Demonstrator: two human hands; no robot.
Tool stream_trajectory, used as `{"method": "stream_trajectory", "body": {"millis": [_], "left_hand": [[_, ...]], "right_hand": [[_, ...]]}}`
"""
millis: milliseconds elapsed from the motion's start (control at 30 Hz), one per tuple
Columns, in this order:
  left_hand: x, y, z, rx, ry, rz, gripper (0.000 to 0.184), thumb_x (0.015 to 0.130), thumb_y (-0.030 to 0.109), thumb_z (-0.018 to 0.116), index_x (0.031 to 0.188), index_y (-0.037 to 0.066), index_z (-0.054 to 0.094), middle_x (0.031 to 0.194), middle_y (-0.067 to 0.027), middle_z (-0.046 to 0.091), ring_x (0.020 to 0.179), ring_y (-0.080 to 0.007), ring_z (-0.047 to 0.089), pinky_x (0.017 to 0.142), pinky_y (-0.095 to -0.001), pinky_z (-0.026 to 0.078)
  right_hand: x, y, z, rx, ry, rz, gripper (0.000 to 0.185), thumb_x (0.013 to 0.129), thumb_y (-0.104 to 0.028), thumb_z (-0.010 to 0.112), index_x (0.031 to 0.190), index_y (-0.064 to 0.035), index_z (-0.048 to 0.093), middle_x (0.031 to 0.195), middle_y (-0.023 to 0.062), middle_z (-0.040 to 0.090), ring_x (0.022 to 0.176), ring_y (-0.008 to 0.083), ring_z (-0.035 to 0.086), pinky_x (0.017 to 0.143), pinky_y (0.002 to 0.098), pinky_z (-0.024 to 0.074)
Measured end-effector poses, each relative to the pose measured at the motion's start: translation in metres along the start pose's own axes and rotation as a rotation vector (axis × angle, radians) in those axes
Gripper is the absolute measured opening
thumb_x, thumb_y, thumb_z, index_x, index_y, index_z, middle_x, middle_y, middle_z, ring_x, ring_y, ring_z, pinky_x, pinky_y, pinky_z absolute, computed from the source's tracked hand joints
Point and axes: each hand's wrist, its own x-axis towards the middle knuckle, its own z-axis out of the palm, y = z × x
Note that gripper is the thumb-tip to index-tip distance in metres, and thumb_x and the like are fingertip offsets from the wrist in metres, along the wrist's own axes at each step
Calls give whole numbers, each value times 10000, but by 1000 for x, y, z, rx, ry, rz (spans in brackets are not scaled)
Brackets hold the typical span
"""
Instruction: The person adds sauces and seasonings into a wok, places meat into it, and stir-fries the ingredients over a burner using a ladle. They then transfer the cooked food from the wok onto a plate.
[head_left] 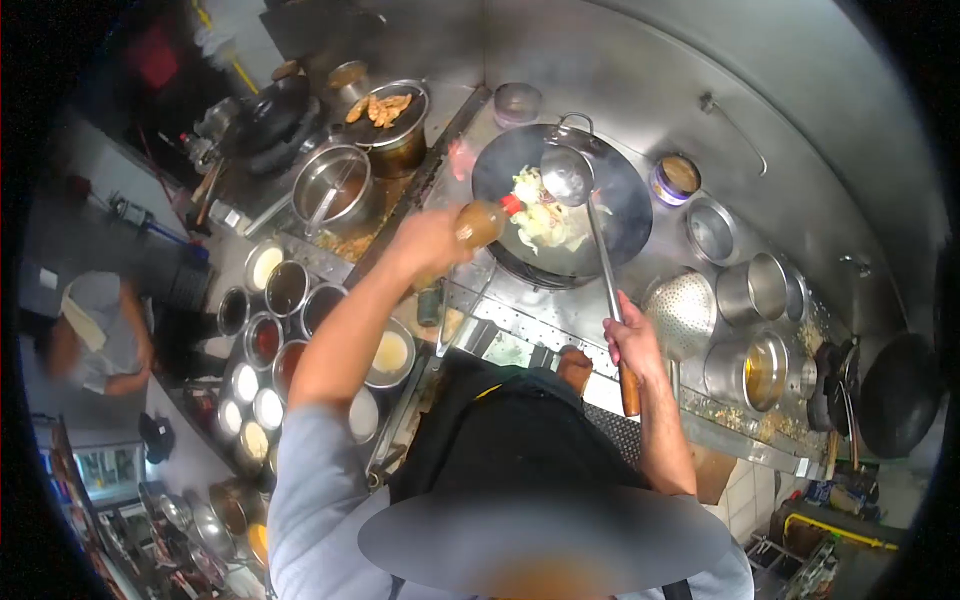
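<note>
My left hand (430, 246) is closed around a bottle (480, 224) of brownish liquid with a red cap. The bottle is tipped sideways, its cap pointing over the near left side of a dark wok (628, 225). Chopped pale cabbage-like vegetables (545, 222) lie in the wok. My right hand (632, 338) grips the long handle of a metal ladle (567, 177), near its wooden end. The ladle's bowl is over the far part of the vegetables. Whether liquid leaves the bottle cannot be made out.
Right of the wok are a perforated strainer (682, 312), metal pots (752, 288) and a pot of yellow oil (764, 372). Sauce and seasoning containers (288, 288) crowd the left. Fried pieces (384, 109) rest above a pot at back left. Another person (105, 335) stands far left.
</note>
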Motion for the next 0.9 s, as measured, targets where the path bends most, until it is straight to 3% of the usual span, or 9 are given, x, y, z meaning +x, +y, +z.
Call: {"method": "stream_trajectory", "body": {"millis": [133,267,333,533,900], "left_hand": [[89,34,9,373,-103,84,533,731,241,745,1217,77,602,1089,-132,715,981,-314,704,804,-455,558],[124,44,20,498,-57,188,429,789,209,698,1195,81,644,1094,-110,722,987,-290,712,785,-455,567],[128,47,18,465,8,191,331,814,202,661,1123,82,657,1005,-141,728,945,-312,709,820,-443,545],[126,20,16,452,145,86,304,837,233,633,1110,106,677,999,-124,732,949,-304,710,847,-497,514],[75,5,8,550,66,-113,275,857,242,618,1091,122,701,998,-107,735,965,-290,705,851,-502,497]], "right_hand": [[-4,3,19,64,14,46,693,931,-21,550,1553,-90,251,638,-26,479,437,68,417,396,230,360],[-4,-3,28,58,-9,27,688,925,-22,542,1546,-78,252,653,-20,481,432,67,420,399,227,365],[-2,-3,29,61,9,31,687,928,-28,544,1548,-86,253,654,-21,482,433,66,420,401,228,364],[7,-3,15,32,-4,17,676,932,-47,555,1545,-87,274,634,-31,484,435,71,432,402,238,371],[34,-9,-20,-284,-45,-67,670,900,-77,566,1524,-85,323,645,-3,509,440,90,472,414,269,403]]}}
